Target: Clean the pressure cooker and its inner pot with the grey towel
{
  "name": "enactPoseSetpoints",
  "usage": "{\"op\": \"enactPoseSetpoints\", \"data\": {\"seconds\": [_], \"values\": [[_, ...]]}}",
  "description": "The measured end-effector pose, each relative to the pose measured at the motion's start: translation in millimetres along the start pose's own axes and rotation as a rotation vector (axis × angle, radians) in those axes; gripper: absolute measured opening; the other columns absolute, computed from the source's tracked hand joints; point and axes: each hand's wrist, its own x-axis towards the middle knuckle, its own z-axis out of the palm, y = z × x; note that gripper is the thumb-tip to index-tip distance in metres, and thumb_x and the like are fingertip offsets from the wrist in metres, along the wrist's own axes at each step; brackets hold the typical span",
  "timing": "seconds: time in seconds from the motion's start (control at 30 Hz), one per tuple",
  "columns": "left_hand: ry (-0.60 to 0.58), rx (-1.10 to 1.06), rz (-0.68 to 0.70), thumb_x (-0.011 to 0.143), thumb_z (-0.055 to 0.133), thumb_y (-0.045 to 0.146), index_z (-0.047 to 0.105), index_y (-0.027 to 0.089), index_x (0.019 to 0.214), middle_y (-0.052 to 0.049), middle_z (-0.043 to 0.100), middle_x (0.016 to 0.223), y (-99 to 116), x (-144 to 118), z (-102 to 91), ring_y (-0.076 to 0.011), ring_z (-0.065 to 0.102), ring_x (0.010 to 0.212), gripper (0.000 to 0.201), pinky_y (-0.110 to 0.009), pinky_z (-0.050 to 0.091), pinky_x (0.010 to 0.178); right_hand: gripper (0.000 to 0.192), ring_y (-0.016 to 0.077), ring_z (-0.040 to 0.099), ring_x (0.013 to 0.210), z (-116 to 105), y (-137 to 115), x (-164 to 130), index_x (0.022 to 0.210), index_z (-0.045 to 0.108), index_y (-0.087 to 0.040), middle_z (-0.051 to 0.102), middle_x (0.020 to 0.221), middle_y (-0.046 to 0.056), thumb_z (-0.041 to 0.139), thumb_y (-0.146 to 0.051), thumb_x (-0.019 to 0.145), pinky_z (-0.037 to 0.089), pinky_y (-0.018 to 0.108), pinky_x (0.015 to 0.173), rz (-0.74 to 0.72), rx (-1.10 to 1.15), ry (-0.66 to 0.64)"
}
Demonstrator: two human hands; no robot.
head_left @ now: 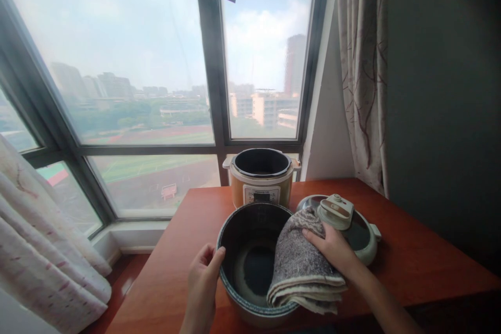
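A dark inner pot (245, 266) is tilted toward me at the front of the table, its inside showing. My left hand (205, 269) grips the pot's left rim, thumb on top and fingers curled at the outside. In my right hand (331, 248) is a folded grey cloth (301, 261), draped over the pot's right rim and partly inside it. The thumb lies on the cloth; the other fingers are mostly hidden. Behind the pot stands the pressure cooker body (261, 177) with its top uncovered. The cooker lid (362, 235) lies to the right, partly covered by the cloth and my hand.
The reddish-brown wooden table (195, 224) stands against a large window (144, 52) with dark frames. Curtains (364, 73) hang at the right, and more curtains (43, 255) hang at the left. A dark wall is at the far right.
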Motion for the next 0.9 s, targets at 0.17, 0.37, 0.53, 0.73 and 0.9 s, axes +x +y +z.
{"op": "enactPoseSetpoints", "data": {"seconds": [0.17,0.37,0.53,0.73,0.9], "values": [[0.000,-0.003,-0.012,0.070,0.073,0.054,0.041,0.021,0.062,0.007,0.036,0.056,1,-2,-1.0,-0.0088,0.029,0.053,0.047,-0.021,0.025,0.049,0.032,0.0297,0.069,0.085,-18,-29,19,0.092,0.072,-0.017,0.075,0.087,0.010,0.065,-0.045,0.077,0.049,0.039,0.083,-0.093,-0.215,-0.022],[0.011,0.029,-0.005,0.069,0.073,0.053,0.040,0.021,0.061,0.008,0.032,0.055,2,-1,-2.0,-0.0084,0.027,0.053,0.047,-0.020,0.022,0.048,0.043,0.0267,0.065,0.110,-6,-87,43,0.119,0.066,-0.021,0.071,0.117,0.008,0.070,-0.029,0.078,0.046,0.038,0.098,-0.423,-0.230,-0.033],[0.014,0.050,0.012,0.070,0.072,0.056,0.040,0.021,0.060,0.007,0.034,0.057,-4,0,-4.1,-0.0091,0.028,0.054,0.049,-0.020,0.024,0.049,0.048,0.0236,0.062,0.111,26,-113,49,0.127,0.061,-0.023,0.066,0.118,0.007,0.068,-0.016,0.080,0.046,0.035,0.099,-0.752,-0.296,-0.217],[-0.005,0.040,0.036,0.071,0.071,0.061,0.042,0.020,0.061,0.007,0.036,0.058,-5,-2,-3.7,-0.0097,0.031,0.056,0.051,-0.021,0.028,0.052,0.052,0.0222,0.063,0.105,50,-105,34,0.128,0.055,-0.019,0.063,0.116,0.008,0.066,-0.011,0.078,0.049,0.031,0.091,-0.830,-0.334,-0.503],[0.025,0.010,0.016,0.068,0.072,0.061,0.041,0.021,0.060,0.007,0.034,0.057,-5,-4,-1.5,-0.0091,0.028,0.054,0.052,-0.021,0.025,0.050,0.021,0.0205,0.065,0.082,63,-94,6,0.094,0.063,-0.017,0.066,0.098,0.009,0.067,-0.022,0.074,0.048,0.027,0.070,-0.823,-0.500,-0.694]]}}
